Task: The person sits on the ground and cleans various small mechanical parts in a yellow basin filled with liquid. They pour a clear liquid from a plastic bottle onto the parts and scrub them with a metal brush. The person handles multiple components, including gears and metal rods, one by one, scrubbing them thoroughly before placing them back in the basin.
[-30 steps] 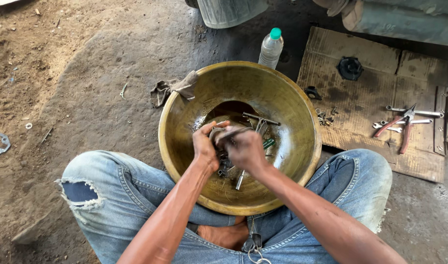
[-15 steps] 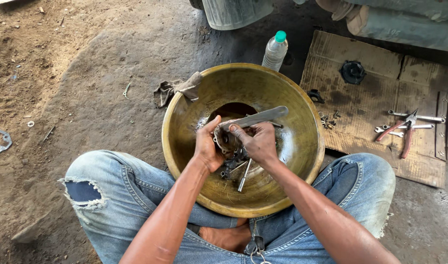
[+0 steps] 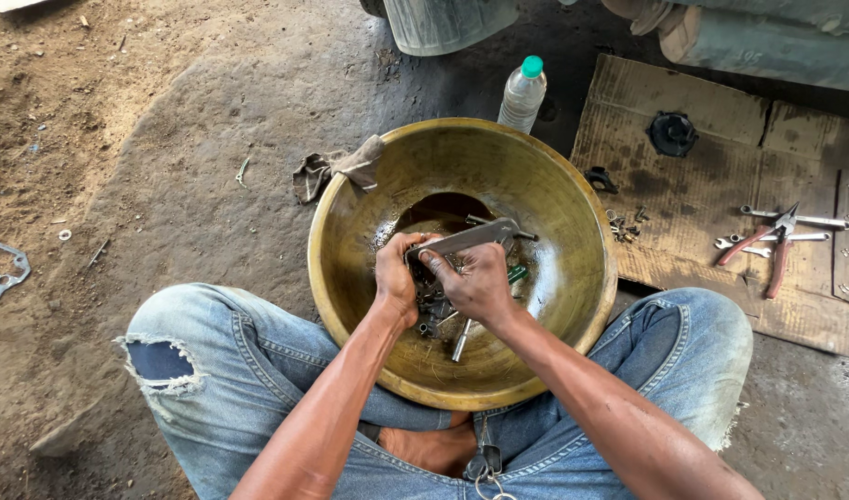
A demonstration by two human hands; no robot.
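Seemingly, hands [image 3: 443, 278] hide small parts [image 3: 435, 307].

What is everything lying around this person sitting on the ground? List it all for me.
Bowl: one, brass-yellow, between the knees.
Flat metal piece: one, grey, held over the bowl by both hands.
Small metal parts: several, grey, in the bowl bottom.
Rag: one, grey-brown, at the bowl's upper-left rim.
Plastic bottle: one, clear with green cap, behind the bowl.
Cardboard: one sheet, brown, on the right.
Pliers: one, red-handled, on the cardboard.
Round black part: one, on the cardboard.
Gasket: one, grey, at the far left edge.
Jeans: blue, torn at one knee.
Left hand: one, gripping the metal piece.
Right hand: one, gripping the metal piece.
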